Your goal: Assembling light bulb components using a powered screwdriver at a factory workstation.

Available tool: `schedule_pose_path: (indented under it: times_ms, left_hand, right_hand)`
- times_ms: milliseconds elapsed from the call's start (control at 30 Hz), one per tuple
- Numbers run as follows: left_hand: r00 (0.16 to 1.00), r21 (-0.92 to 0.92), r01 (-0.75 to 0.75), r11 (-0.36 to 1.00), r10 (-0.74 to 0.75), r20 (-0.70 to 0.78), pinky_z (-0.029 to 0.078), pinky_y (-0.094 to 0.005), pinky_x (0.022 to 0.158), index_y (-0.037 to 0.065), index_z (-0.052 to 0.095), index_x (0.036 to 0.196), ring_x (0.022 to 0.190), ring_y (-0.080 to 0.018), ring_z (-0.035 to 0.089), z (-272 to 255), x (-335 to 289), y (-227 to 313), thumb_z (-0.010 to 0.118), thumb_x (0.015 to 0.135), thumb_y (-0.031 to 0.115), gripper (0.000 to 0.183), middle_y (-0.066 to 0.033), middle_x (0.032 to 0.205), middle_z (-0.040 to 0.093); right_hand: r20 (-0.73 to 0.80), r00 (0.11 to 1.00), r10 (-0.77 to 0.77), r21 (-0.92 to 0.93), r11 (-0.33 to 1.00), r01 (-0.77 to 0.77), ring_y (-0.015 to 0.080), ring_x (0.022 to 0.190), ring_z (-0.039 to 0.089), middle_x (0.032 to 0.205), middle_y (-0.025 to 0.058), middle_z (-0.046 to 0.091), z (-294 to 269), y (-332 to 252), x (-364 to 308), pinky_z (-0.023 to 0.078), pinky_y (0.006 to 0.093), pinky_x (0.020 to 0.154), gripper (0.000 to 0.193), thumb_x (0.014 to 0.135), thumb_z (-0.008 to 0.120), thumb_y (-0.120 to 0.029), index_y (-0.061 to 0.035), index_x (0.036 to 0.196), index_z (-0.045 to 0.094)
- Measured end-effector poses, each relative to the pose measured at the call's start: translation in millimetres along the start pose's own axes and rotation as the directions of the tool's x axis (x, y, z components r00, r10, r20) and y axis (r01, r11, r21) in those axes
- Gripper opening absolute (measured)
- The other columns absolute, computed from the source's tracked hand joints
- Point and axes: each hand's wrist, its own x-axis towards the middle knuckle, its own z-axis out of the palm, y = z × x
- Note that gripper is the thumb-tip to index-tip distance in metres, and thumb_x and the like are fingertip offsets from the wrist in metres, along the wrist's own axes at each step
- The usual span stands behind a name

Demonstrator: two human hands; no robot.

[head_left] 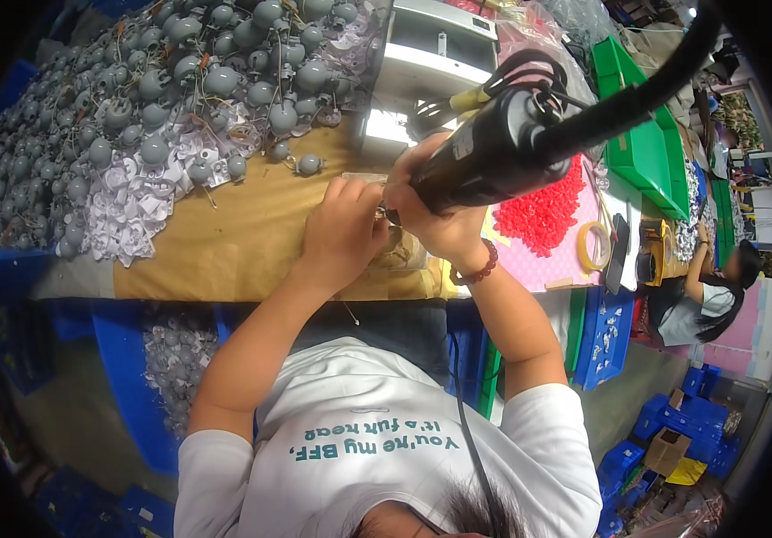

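My right hand (438, 211), with a dark red bead bracelet (478, 266) at the wrist, is wrapped round a black electric screwdriver (484, 143). The tool leans up to the right, and its tip is hidden behind my hands. Close beside it, my left hand (343, 226) has its fingers curled and pressed together at the tool's lower end. Whatever they pinch is too small and covered to make out. Beneath both hands sits a brownish, tape-covered block (401, 251) near the table's front edge.
Grey ball-shaped parts with wires (222, 81) and white plastic pieces (130, 211) are heaped left on the brown-covered table (215, 233). Rightward lie small red parts (543, 215), a tape roll (594, 247) and a green tray (641, 161). A thick black cable (646, 94) arches overhead. Another person (708, 300) sits farther right.
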Motion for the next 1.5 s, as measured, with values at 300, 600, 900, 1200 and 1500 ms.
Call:
schedule_pose_path:
  times_ms: [300, 600, 900, 1200, 1500]
  left_hand:
    - [0.999, 0.040, 0.038, 0.998, -0.039, 0.017, 0.052, -0.0419, 0.079, 0.007, 0.059, 0.109, 0.103, -0.0306, 0.055, -1, -1, 2, 0.075, 0.074, 0.011, 0.039, -0.0077, 0.107, 0.059]
    - [1.000, -0.005, 0.017, 1.000, -0.017, 0.003, 0.050, -0.0394, 0.088, 0.006, 0.065, 0.110, 0.108, -0.0297, 0.055, -3, -2, 5, 0.075, 0.078, 0.012, 0.035, -0.0074, 0.112, 0.063]
    - [0.997, -0.003, -0.058, 0.998, 0.058, -0.049, 0.050, -0.0380, 0.082, 0.007, 0.065, 0.109, 0.098, -0.0291, 0.060, -4, -8, 6, 0.076, 0.076, 0.008, 0.035, -0.0064, 0.103, 0.067]
    - [0.996, 0.029, -0.071, 0.997, 0.072, -0.043, 0.051, -0.0379, 0.080, 0.008, 0.065, 0.110, 0.096, -0.0280, 0.059, -4, -7, 4, 0.075, 0.076, 0.009, 0.035, -0.0056, 0.101, 0.066]
    - [0.999, 0.003, -0.044, 0.999, 0.044, 0.001, 0.052, -0.0397, 0.077, 0.006, 0.064, 0.111, 0.093, -0.0302, 0.063, -5, -8, 5, 0.075, 0.076, 0.007, 0.037, -0.0085, 0.101, 0.066]
  right_hand:
    - [-0.225, 0.958, 0.179, 0.274, 0.955, -0.114, 0.0140, 0.067, 0.063, 0.078, 0.0055, 0.064, -9, -18, 18, 0.051, 0.0269, 0.063, 0.025, 0.081, 0.070, 0.003, -0.0021, 0.100, 0.054]
    - [-0.470, 0.739, 0.483, 0.367, 0.868, -0.334, 0.0065, 0.084, 0.059, 0.098, 0.0022, 0.064, -111, 48, -3, 0.046, 0.0232, 0.071, 0.026, 0.097, 0.062, -0.015, -0.0014, 0.119, 0.057]
    - [-0.133, 0.957, 0.259, -0.184, 0.942, -0.281, 0.0153, 0.087, 0.065, 0.102, 0.0101, 0.067, -12, 35, -40, 0.054, 0.0270, 0.073, 0.015, 0.090, 0.069, -0.005, 0.0024, 0.102, 0.069]
    - [-0.192, 0.882, 0.431, 0.191, 0.898, -0.397, 0.0143, 0.078, 0.068, 0.085, 0.0093, 0.071, 9, 50, -21, 0.055, 0.0268, 0.072, 0.016, 0.098, 0.060, -0.011, 0.0041, 0.097, 0.066]
    - [-0.263, 0.751, 0.605, 0.592, 0.716, -0.370, 0.0192, 0.071, 0.069, 0.077, 0.0087, 0.063, 21, 49, -18, 0.057, 0.0300, 0.065, 0.016, 0.103, 0.052, -0.014, 0.0013, 0.100, 0.055]
